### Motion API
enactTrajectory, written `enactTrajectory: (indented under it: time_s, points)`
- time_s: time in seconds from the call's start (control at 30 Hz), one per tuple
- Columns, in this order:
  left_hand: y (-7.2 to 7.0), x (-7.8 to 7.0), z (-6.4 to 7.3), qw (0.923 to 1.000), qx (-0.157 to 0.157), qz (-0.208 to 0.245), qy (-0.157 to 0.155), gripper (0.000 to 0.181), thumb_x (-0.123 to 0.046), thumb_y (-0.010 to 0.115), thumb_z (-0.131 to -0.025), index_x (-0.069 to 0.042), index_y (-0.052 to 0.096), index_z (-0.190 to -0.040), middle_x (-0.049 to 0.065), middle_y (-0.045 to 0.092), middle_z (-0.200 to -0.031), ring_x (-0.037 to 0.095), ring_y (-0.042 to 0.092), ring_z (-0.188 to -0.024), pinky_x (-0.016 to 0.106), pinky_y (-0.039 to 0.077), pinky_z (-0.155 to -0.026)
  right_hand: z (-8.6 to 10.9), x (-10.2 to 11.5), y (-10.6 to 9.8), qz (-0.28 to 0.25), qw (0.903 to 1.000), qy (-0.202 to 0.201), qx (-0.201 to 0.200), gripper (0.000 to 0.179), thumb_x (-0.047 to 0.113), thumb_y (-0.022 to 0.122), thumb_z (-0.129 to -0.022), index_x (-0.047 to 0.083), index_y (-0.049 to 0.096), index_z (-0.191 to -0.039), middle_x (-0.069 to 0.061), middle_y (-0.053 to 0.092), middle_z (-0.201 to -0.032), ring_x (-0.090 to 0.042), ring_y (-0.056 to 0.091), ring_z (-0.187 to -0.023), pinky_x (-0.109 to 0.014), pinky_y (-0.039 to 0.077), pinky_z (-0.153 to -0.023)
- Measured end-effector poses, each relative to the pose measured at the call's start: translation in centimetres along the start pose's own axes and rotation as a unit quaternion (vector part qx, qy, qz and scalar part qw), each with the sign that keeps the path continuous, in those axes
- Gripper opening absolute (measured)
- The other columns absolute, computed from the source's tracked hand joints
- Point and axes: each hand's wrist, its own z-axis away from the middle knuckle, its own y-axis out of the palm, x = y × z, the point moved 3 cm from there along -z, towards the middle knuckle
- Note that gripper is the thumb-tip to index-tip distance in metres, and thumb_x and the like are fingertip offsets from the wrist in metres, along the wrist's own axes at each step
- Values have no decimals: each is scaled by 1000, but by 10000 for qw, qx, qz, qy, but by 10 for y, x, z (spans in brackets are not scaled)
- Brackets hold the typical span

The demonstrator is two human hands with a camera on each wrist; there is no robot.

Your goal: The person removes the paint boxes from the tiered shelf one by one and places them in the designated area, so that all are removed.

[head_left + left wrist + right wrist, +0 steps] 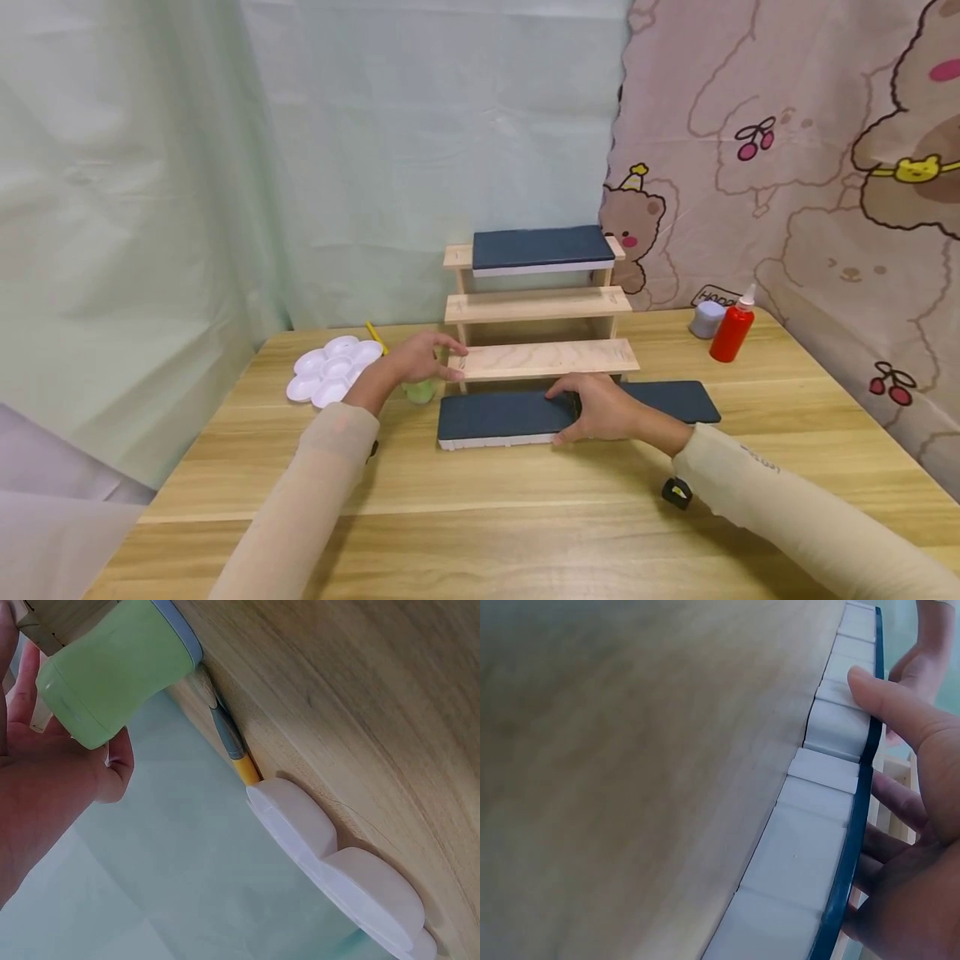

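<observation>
A stepped wooden shelf point(540, 358) stands at the middle of the table, a dark-blue-topped case with white sides point(542, 247) on its highest board. My left hand point(417, 358) holds the left end of the lowest board, finger above and thumb at the front edge. Before the shelf lies a long dark-blue-topped case point(495, 417) with white panelled sides. My right hand point(603, 408) grips it mid-length, thumb point(892, 705) on the white near side, other fingers over the top. A similar dark blue length point(671, 400) continues to the right; the hand hides the join, so one or two cases cannot be told.
Beside my left hand stands a light green cup point(112, 675) with a blue-grey base. A yellow-handled paintbrush point(232, 739) and a white flower-shaped palette point(337, 367) lie left. At back right are a red squeeze bottle point(731, 335) and a small pale blue-grey pot point(707, 320).
</observation>
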Motion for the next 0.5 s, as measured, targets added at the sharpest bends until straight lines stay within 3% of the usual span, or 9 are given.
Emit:
enactTrajectory:
  time_s: [0.5]
  points:
    - [2, 0, 0, 9999, -1, 7, 108, 46, -31, 81, -84, -15, 69, -125, 5, 62, -133, 34, 45, -133, 52, 38, -107, 0, 0, 1, 72, 9998, 162, -1, 64, 41, 91, -68, 13, 69, -121, -6, 65, -125, -30, 60, -117, -60, 38, -100]
